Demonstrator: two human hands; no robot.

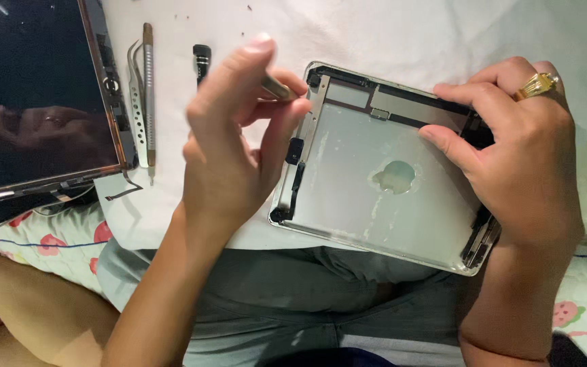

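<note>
**Hands at an emptied tablet shell**

The landmark is the silver tablet back shell (375,183), lying open-side up on a white cloth (388,34) across the person's lap. Its inside is bare metal, with a round pale patch near the middle and dark strips along the top and left edges.

The left hand (229,146) hovers at the shell's upper left corner, fingers curled tight around a thin metal tool (276,87) — thumb and forefinger pinch it, and its tip points toward that corner. The right hand (511,156) rests on the shell's right side, fingers half bent and pressed down on the top right edge; it grips nothing, only steadies the shell. A gold ring (537,85) sits on one finger.

Left of the shell, well apart, lie curved tweezers (137,109) beside a slim metal pry tool (149,95); a short black tool (202,61) lies nearer. Further left sits the detached dark screen panel (35,95) — its glass reflects a hand.
</note>
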